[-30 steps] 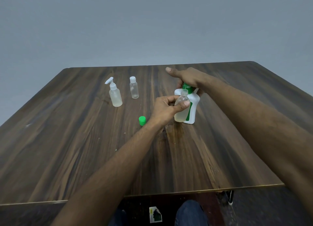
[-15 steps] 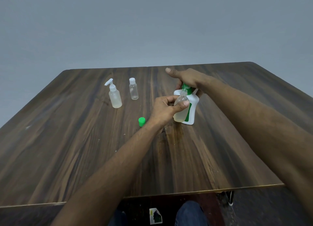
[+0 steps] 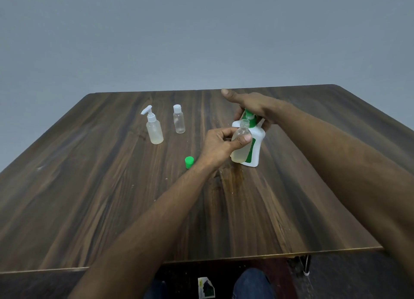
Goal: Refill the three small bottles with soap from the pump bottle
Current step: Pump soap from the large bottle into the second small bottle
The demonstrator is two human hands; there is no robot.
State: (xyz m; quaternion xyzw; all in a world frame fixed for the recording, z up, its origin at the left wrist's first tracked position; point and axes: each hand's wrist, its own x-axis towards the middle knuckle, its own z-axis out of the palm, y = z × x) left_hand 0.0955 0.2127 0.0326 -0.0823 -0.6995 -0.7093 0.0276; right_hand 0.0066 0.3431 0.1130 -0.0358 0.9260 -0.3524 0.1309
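Open small bottle in left hand under green pump.

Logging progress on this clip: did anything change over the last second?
Nothing visibly changed. The left hand holds the open small bottle at the spout, and the right hand rests on the pump bottle. The green cap and two other bottles stayed put.
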